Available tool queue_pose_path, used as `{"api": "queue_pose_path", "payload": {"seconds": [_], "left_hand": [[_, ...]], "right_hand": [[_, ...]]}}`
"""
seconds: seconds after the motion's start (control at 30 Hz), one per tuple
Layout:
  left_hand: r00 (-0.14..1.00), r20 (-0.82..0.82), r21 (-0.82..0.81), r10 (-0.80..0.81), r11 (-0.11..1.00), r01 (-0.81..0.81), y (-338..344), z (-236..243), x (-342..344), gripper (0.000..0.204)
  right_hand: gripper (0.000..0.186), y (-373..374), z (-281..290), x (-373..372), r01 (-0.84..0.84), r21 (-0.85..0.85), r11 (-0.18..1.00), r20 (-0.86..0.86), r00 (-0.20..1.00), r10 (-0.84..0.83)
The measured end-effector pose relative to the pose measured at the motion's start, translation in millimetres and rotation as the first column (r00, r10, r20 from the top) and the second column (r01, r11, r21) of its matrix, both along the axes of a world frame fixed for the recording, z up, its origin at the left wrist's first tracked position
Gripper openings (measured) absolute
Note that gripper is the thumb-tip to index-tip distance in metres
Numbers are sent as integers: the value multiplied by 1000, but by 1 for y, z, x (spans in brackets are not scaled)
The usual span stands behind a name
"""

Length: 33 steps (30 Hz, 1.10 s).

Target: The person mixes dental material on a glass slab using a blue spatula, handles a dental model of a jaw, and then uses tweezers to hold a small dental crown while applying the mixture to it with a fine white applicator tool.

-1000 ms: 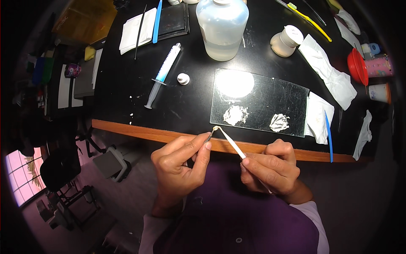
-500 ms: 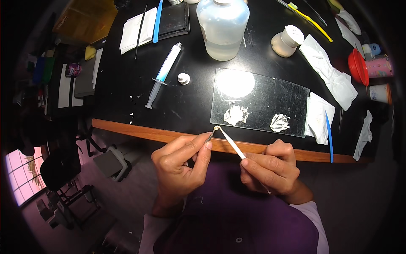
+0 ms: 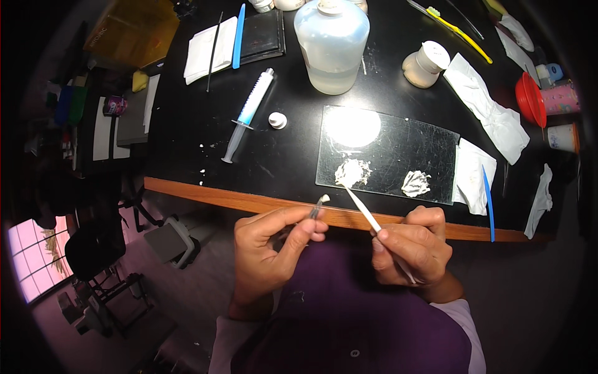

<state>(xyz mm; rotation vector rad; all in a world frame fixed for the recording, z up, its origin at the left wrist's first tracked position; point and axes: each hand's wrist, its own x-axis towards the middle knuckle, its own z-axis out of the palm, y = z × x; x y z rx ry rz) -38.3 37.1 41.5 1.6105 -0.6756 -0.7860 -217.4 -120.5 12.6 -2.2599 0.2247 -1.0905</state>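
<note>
Between the thumb and fingers of my left hand [image 3: 269, 244] is a short grey holder [image 3: 316, 210] with a small cream-coloured tooth-like piece [image 3: 324, 199] at its tip. My right hand [image 3: 416, 246] grips a slim white plastic spatula [image 3: 366, 212] like a pen. The spatula's tip meets the lower edge of a smeared white paste patch [image 3: 353, 172] on a scratched glass slab [image 3: 389, 140]. A second paste patch [image 3: 416, 183] lies farther right on the slab. The cream piece is apart from both the spatula and the slab, over the table's wooden edge [image 3: 249, 206].
Left of the slab lie a syringe [image 3: 248, 116] and a white cap [image 3: 277, 120]. A large translucent bottle [image 3: 331, 53] and a small capped jar [image 3: 426, 64] stand behind it. A folded tissue [image 3: 474, 171] with a blue stick [image 3: 488, 202] adjoins its right side.
The spatula's tip has left the cream piece and moved right to the left paste patch. My left hand has lowered slightly with its holder. The whole view has shifted a little.
</note>
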Motion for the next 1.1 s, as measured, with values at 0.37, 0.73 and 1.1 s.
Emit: {"api": "queue_pose_path", "payload": {"seconds": [0.37,0.73,1.1], "left_hand": [[992,87,-112,87,991,-77,-4,-8,-2,17],[611,-763,-354,-210,927,-125,9,-27,-11,27],[266,-886,-432,-380,884,-179,14,-41,-11,30]], "right_hand": [[33,-1,0,-4,15,68,998,31,999,-17],[33,-1,0,-1,-25,80,996,72,997,20],[32,0,0,-1,-58,68,996,67,996,53]]}}
